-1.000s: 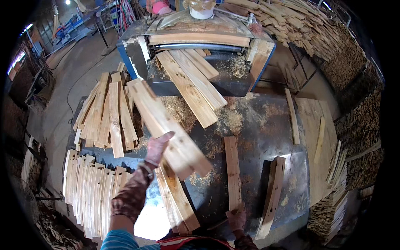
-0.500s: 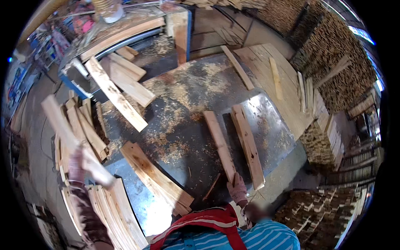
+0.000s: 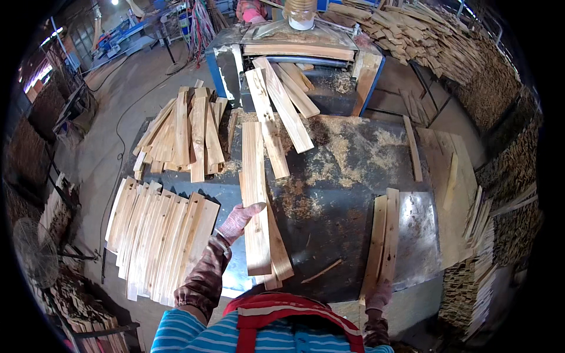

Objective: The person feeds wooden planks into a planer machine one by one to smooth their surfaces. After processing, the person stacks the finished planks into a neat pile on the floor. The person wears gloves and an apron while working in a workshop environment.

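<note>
My left hand, in a pinkish knit glove, grips a pale wooden plank by its edge, thumb on top. This plank lies lengthwise over other planks on the dark metal table. At the table's near right, my right hand, gloved alike, is closed around the near end of a plank. Another knotted plank lies against that one's right side. The fingertips of my right hand are partly hidden.
A row of planks lies at the left, with a loose pile beyond it. Several boards stick out of a blue-sided machine at the far side. Sawdust and a thin sliver lie on the table.
The view has turned left. My left hand has brought its plank from above the left piles to the middle stack. The plank at my right hand now lies against the one beside it.
</note>
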Available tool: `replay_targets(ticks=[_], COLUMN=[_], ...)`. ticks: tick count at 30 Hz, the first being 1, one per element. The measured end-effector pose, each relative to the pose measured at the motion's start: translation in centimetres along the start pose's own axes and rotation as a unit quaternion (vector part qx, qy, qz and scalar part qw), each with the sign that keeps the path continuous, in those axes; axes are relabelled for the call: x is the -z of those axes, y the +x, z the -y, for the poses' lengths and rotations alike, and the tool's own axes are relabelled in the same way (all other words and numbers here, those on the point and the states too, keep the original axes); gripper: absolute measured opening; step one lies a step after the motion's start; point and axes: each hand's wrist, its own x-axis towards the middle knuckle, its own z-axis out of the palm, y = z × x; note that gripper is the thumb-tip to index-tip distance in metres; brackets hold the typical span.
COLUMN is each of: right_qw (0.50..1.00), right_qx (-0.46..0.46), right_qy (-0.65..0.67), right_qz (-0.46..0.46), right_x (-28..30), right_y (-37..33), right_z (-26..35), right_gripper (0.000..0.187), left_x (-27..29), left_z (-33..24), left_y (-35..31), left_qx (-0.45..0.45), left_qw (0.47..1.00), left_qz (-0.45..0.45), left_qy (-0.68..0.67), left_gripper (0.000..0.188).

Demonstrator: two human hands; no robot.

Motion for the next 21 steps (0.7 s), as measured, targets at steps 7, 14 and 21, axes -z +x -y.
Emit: replay_targets(ticks=[7,14,21], right_qw=[0.979,0.835,0.824], right_qx=[0.082,0.283,0.429], right_qy=[0.112,0.468,0.368], right_qz=[-0.147,0.065,0.047], right_x=[-1.5,5.7,14.1], right_y=[0.8,1.1,-1.1], right_z=[5.2,18.4,34.6], right_gripper=[0.053,0.066,0.09], left_x=[4.5,-3.5,-1.8], left_z=[18.1,9.4,8.0], left_y=[6.1,2.4,5.7], left_qx=[-0.064,-0.021,-0.082], left_qw=[0.961,0.981,0.992], left_qz=[-0.066,-0.156,-0.091], left_qy=[-0.263,-0.111,0.009], left_gripper=[0.051,0.036,0.072])
